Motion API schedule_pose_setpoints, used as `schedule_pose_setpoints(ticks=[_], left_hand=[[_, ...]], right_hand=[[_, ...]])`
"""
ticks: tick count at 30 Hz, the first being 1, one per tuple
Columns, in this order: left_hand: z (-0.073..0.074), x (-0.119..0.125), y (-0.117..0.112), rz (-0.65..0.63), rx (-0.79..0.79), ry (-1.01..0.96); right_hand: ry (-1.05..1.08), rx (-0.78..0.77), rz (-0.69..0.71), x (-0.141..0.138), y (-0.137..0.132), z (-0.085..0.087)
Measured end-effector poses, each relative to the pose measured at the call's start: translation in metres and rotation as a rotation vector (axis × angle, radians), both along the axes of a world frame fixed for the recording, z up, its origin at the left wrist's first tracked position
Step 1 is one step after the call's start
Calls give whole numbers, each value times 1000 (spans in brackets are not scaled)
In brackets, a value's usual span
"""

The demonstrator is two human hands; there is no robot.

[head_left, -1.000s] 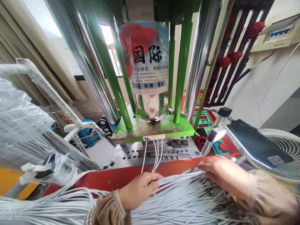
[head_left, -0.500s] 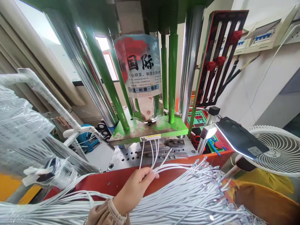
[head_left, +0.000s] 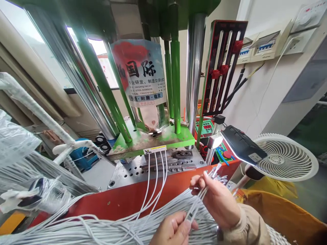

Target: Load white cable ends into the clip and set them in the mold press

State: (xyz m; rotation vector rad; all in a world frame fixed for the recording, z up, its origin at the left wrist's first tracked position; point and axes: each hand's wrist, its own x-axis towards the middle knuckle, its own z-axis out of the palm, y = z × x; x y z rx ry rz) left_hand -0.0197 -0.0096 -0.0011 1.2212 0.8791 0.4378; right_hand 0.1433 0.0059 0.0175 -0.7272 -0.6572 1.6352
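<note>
My left hand (head_left: pixel 173 228) is low in the middle, its thumb and fingers pinched on a few thin white cables (head_left: pixel 194 208). A dark mark shows on one cable beside the thumb. Up and to the right, my right hand (head_left: pixel 219 199) is closed on the same cables near their ends, where clear connectors stick out past the fingertips. Separate white cables run from under the green press plate (head_left: pixel 153 143) down to a large bundle of white cables (head_left: pixel 102 229), which lies beneath both hands.
The press stands on a perforated metal bed (head_left: pixel 127 175) behind a red front panel (head_left: pixel 112 204). At the right are a lamp (head_left: pixel 242 143), a white fan (head_left: pixel 286 158) and a brown-yellow bin (head_left: pixel 278 207). A plastic-wrapped frame (head_left: pixel 38 109) stands left.
My left hand has come down and right from beside the press bed. My right hand has entered and grips the cable ends. The view has turned slightly right.
</note>
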Motion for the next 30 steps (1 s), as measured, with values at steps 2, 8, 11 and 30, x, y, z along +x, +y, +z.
schedule_pose_setpoints(ticks=[2,8,11,30], left_hand=[[1,2,4,89,76,39],[2,11,14,105,59,-13],[0,13,17,153,57,11],[-25,-6,68,302,0,5]], right_hand=[[-78,9,59,-1,1,-2],[-279,139,101,6,17,10],[-515,232,88,6,20,18],[-1334,292,415,11,96,-13]])
